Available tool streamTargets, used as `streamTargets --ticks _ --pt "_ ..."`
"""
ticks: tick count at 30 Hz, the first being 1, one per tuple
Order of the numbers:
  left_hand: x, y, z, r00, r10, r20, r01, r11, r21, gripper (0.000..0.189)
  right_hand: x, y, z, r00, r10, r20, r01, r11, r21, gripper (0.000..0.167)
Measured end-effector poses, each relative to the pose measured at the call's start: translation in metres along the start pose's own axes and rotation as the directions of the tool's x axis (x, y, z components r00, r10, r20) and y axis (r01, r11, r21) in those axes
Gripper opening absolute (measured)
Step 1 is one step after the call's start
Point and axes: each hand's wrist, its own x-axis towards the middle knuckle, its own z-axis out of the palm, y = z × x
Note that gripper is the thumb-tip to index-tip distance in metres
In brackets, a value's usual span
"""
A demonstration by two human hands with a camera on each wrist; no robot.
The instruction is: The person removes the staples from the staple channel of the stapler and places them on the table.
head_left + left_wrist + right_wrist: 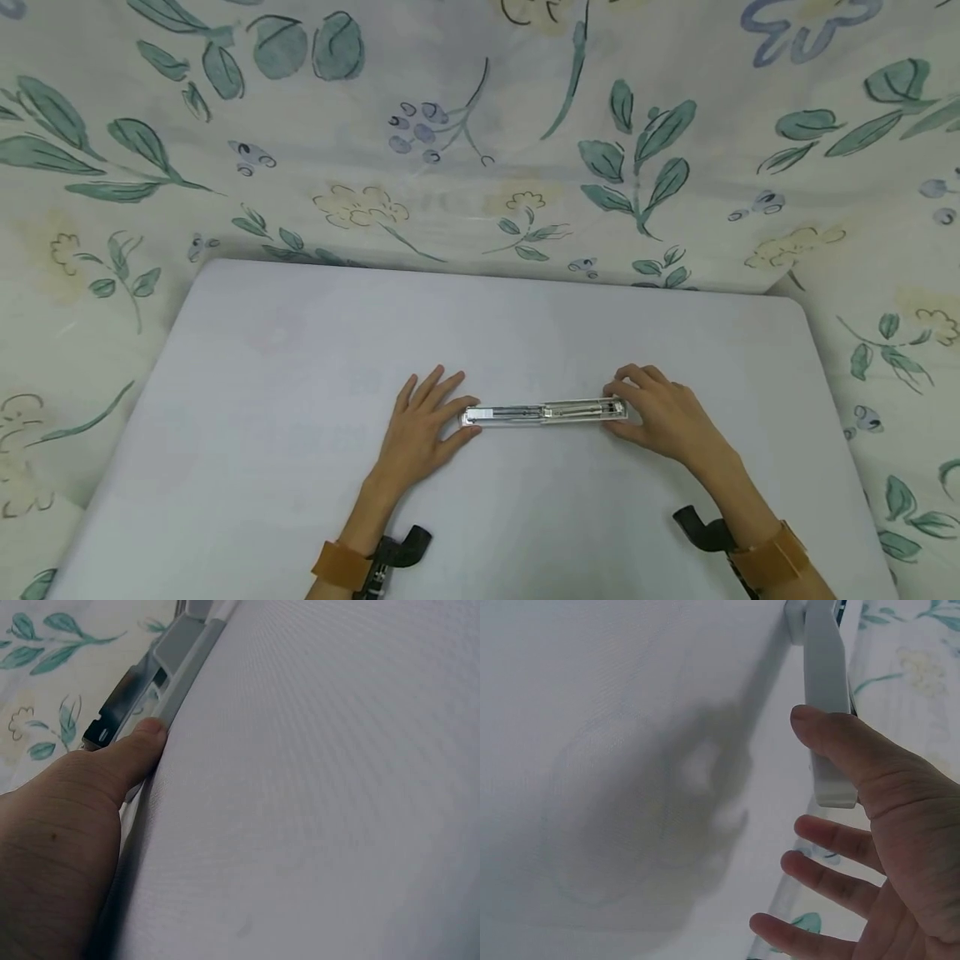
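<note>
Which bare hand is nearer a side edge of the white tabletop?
The right hand, pinching the right end of the slim silver-white object; the left hand sits farther inward.

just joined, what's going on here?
A person's left hand pinches one end of what looks like an opened-out stapler; their right hand grips the other end. It stretches in a straight line between the two, metal inner parts showing in the head view. Can't tell whether it rests on the white table or is slightly lifted.
</note>
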Motion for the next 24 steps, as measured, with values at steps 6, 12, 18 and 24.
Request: streamTargets --ticks 6,12,18,24 --pt "0.000 -0.001 0.000 1.000 -0.005 0.011 0.005 1.000 0.004 0.036 0.001 -0.002 -0.001 1.000 -0.007 -0.002 0.007 1.000 -0.001 0.035" --pt "0.000 -0.002 -0.001 1.000 -0.008 0.016 0.008 1.000 0.005 0.036 0.006 -0.005 -0.013 0.997 -0.080 0.024 0.080 0.997 -0.017 0.047" --pt "-0.001 -0.002 -0.003 1.000 -0.016 0.021 0.016 1.000 -0.006 0.036 0.041 -0.028 -0.032 0.947 -0.318 0.048 0.321 0.943 -0.086 0.048" --pt "0.000 -0.001 -0.003 0.998 -0.022 0.056 0.021 1.000 0.019 0.037 0.077 -0.062 -0.030 0.849 -0.506 0.151 0.528 0.821 -0.216 0.045"
